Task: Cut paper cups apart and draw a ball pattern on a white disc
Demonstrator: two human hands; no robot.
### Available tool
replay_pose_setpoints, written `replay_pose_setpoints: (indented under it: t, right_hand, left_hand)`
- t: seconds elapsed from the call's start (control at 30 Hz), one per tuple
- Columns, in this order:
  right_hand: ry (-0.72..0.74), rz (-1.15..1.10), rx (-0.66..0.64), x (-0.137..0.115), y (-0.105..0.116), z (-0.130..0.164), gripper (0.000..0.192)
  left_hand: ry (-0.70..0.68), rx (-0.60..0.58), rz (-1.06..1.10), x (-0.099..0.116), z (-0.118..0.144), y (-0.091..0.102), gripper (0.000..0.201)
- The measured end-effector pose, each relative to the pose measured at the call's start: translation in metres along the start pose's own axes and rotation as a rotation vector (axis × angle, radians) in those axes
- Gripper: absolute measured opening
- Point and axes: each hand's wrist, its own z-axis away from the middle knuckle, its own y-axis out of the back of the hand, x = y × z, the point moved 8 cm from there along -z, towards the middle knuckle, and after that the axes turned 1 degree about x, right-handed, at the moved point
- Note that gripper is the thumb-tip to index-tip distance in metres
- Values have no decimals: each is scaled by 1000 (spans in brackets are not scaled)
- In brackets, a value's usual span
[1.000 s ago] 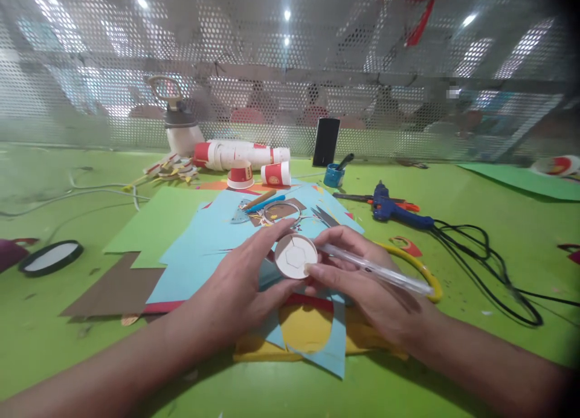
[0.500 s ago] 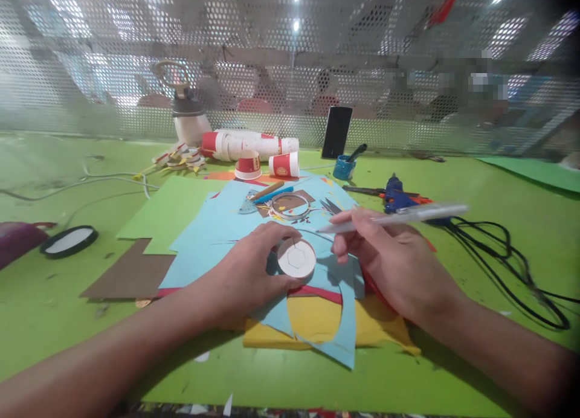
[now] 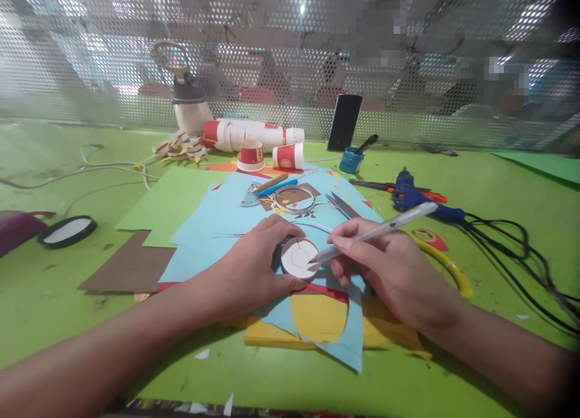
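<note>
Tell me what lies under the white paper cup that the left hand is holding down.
The white paper cup, upside down, rests on light blue paper, with red and yellow sheets showing nearer the camera. The left hand and the cup itself hide what lies directly beneath it.

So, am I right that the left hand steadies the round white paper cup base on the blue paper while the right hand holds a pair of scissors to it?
Not quite: in the head view the right hand holds a clear white pen, not scissors, its tip on the round white paper cup base. The left hand does steady it on the blue paper.
</note>
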Motion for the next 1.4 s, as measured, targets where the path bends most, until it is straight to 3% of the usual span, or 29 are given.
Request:
replay_pose_setpoints:
  t: [0.2,0.47,1.4]
  right_hand:
    - [-3,67,-4,-1,-1,1,16]
    - [-20,176,-21,-4,-4,2,17]
    - [-23,234,-23,-6,-5,2,16]
  left_hand:
    - [37,15,3,-3,1,0,66]
    - [26,-31,-14,0,0,-1,44]
    - [20,-21,-55,-1,-1,0,49]
